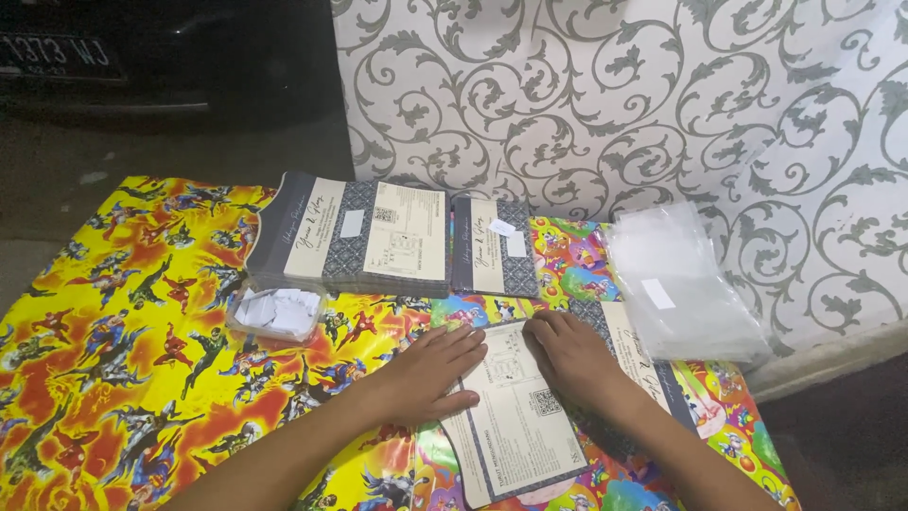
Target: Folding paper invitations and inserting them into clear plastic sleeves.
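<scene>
A bright comic-print sheet (142,378) covers the floor beside a scroll-patterned wall (662,95), serving as the work surface. Along its far edge sit a large stack of grey-and-cream printed cards (355,237) and a smaller stack (494,248), with a pile of clear plastic sleeves (683,284) at the far right corner, all within arm's reach. At the sheet's near edge, one opened card (525,416) lies flat. The left hand (430,369) presses it palm-down, fingers spread, apparently to steady it, while the right hand (572,355) rests flat across its fold. A small clear tub of white slips (277,312) sits left of the hands.
</scene>
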